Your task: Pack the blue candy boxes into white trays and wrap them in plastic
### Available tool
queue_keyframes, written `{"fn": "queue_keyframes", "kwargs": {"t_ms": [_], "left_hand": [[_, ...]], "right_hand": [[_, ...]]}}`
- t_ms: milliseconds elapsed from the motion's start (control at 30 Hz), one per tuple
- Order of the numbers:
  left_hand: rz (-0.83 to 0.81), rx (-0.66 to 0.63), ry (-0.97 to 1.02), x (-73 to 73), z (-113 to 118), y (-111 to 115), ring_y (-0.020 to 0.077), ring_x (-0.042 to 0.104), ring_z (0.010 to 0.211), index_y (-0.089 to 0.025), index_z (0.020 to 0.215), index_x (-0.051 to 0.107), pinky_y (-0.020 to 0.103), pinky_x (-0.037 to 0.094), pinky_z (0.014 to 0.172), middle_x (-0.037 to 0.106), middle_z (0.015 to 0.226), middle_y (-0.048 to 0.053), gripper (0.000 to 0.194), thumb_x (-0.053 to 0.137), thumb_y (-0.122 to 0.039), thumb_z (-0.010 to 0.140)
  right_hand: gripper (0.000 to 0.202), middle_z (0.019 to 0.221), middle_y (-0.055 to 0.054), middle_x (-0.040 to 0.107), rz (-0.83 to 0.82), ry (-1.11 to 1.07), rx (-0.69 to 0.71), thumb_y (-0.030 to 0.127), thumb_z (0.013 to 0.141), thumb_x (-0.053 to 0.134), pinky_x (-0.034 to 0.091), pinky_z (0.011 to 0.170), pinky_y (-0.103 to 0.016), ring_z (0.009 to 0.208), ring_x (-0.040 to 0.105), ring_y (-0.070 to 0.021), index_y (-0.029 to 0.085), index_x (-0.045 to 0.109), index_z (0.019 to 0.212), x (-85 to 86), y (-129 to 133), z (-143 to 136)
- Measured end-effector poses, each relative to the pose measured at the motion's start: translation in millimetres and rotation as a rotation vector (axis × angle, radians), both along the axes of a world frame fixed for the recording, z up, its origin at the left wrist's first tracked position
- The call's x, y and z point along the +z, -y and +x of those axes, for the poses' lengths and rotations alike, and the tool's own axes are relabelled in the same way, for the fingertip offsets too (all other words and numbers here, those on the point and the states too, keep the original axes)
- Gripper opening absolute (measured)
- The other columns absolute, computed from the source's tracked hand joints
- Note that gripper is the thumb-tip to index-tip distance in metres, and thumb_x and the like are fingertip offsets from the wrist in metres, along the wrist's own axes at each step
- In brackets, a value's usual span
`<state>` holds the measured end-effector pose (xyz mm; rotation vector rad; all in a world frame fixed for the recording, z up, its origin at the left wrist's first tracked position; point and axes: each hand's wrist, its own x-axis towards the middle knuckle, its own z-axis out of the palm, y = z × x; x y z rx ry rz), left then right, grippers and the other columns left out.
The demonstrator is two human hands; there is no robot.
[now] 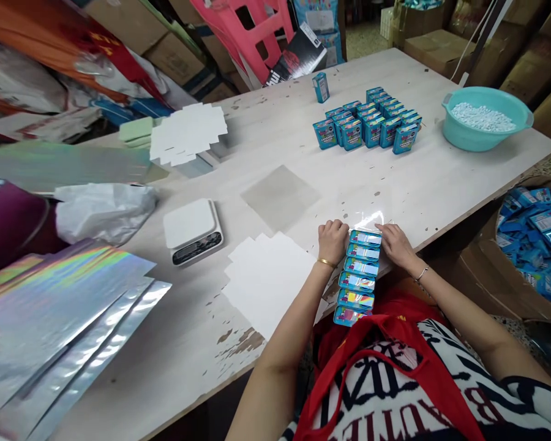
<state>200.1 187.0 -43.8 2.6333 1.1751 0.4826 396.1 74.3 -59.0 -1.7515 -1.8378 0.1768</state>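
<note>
Two bare hands at the near edge of the pale, worn wooden table (174, 331), and between them runs a neat row of six small blue rectangular packs (356, 281), down towards the red apron (362, 349). Left hand (333, 241) first: fingers curled in loosely, knuckles up, right beside the top pack, a gold bangle (326, 263) on the wrist; whether it grips anything, I cannot tell. Across to the right hand (397, 245), half unfolded, fingertips at the corner of a glossy sheet of clear film (370, 219) around the row's far end; a firm pinch or a mere touch, the view won't say. Just left of the left forearm, a staggered fan of plain white sheets (266, 285); beyond that, a greyish translucent square sheet (281, 197) lying flat. Further left sits a white boxy scale with a dark front panel (193, 229), then shiny silver rainbow-sheen sheets (73, 306) over at the near left. Up the table, a tight cluster of upright blue packs (373, 131), one lone upright blue pack (321, 87) behind them, and off to the right a round turquoise plastic basin (468, 138) holding small white pieces (484, 116). Down on the right, below table level, a brown cardboard carton (487, 269) brims with loose blue packs (539, 245).
</note>
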Motion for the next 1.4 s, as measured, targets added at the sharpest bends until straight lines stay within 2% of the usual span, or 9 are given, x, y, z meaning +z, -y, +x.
{"fn": "queue_keyframes", "kwargs": {"t_ms": [167, 300, 500, 733, 867, 1000, 1100, 1267, 1400], "left_hand": [[0.021, 0.101, 0.102, 5.9, -0.5, -1.6, 0.0245, 0.053, 0.085, -0.020, 0.080, 0.061, 0.036, 0.030, 0.075, 0.062, 0.087, 0.009, 0.014, 0.051, -0.024, 0.089], [-0.001, 0.003, 0.120, 18.9, -2.3, -5.2, 0.0223, 0.054, 0.079, -0.020, 0.077, 0.060, 0.035, 0.031, 0.073, 0.060, 0.079, 0.007, 0.021, 0.047, -0.028, 0.092], [-0.033, -0.147, 0.102, 33.8, -10.9, -9.3, 0.0194, 0.053, 0.070, -0.020, 0.066, 0.055, 0.034, 0.031, 0.070, 0.058, 0.069, 0.006, 0.025, 0.049, -0.027, 0.089], [-0.458, -0.083, 0.314, 32.6, -12.6, -11.6, 0.0131, 0.044, 0.055, -0.020, 0.058, 0.052, 0.028, 0.030, 0.058, 0.050, 0.054, -0.001, 0.034, 0.049, -0.037, 0.087], [-0.236, -0.084, 0.208, 36.0, -15.1, -5.5, 0.0148, 0.046, 0.058, -0.020, 0.053, 0.046, 0.032, 0.028, 0.063, 0.051, 0.056, 0.002, 0.040, 0.047, -0.034, 0.090], [-0.023, -0.152, 0.100, 34.5, -27.7, 3.8, 0.0204, 0.053, 0.070, -0.020, 0.058, 0.052, 0.037, 0.031, 0.071, 0.057, 0.064, 0.007, 0.036, 0.046, -0.028, 0.092], [0.008, -0.193, 0.077, 27.0, -37.3, 9.9, 0.0235, 0.058, 0.079, -0.021, 0.061, 0.055, 0.038, 0.032, 0.074, 0.057, 0.064, 0.007, 0.033, 0.046, -0.027, 0.093], [-0.021, -0.127, 0.134, 10.1, -35.7, 14.8, 0.0292, 0.059, 0.104, -0.022, 0.067, 0.056, 0.038, 0.032, 0.076, 0.061, 0.071, 0.008, 0.026, 0.049, -0.027, 0.092], [-0.052, -0.047, 0.145, -2.1, -27.1, 16.4, 0.0271, 0.059, 0.091, -0.022, 0.063, 0.053, 0.037, 0.030, 0.074, 0.058, 0.067, 0.007, 0.028, 0.049, -0.023, 0.091]], "right_hand": [[0.027, 0.089, -0.011, 0.064, -0.037, 0.289, -0.093, 0.024, 0.098, 0.040, 0.037, 0.080, -0.039, 0.086, 0.051, -0.0254, 0.017, 0.066, 0.096, 12.0, 4.3, -7.7], [0.025, 0.077, -0.008, 0.061, 0.012, 0.336, -0.154, 0.020, 0.098, 0.040, 0.033, 0.074, -0.036, 0.078, 0.049, -0.0235, 0.019, 0.061, 0.083, 21.4, 6.6, -9.1], [0.026, 0.075, -0.006, 0.060, 0.106, 0.236, -0.213, 0.023, 0.099, 0.039, 0.034, 0.072, -0.034, 0.076, 0.050, -0.0219, 0.021, 0.058, 0.082, 34.4, 18.8, -21.4], [0.023, 0.073, -0.005, 0.060, 0.094, 0.117, -0.195, 0.022, 0.097, 0.042, 0.036, 0.069, -0.032, 0.072, 0.051, -0.0197, 0.021, 0.055, 0.077, 49.3, 17.0, -28.9], [0.023, 0.073, -0.005, 0.060, 0.077, 0.093, -0.150, 0.020, 0.097, 0.042, 0.037, 0.068, -0.031, 0.070, 0.052, -0.0184, 0.021, 0.055, 0.078, 54.0, 18.3, -27.7], [0.025, 0.070, -0.005, 0.059, 0.061, 0.169, -0.105, 0.022, 0.097, 0.042, 0.035, 0.067, -0.032, 0.069, 0.050, -0.0189, 0.021, 0.056, 0.076, 49.4, 32.0, -33.7], [0.026, 0.066, -0.004, 0.057, 0.051, 0.206, -0.108, 0.022, 0.097, 0.043, 0.034, 0.065, -0.032, 0.066, 0.049, -0.0185, 0.021, 0.056, 0.074, 40.3, 42.2, -39.9], [0.017, 0.073, -0.006, 0.063, -0.010, 0.242, -0.274, 0.029, 0.094, 0.048, 0.033, 0.065, -0.032, 0.069, 0.054, -0.0201, 0.018, 0.060, 0.088, 22.2, 42.9, -42.3], [0.017, 0.066, -0.005, 0.063, -0.174, 0.313, -0.366, 0.030, 0.093, 0.050, 0.028, 0.060, -0.031, 0.062, 0.054, -0.0194, 0.018, 0.059, 0.083, 13.2, 37.6, -40.9]]}}
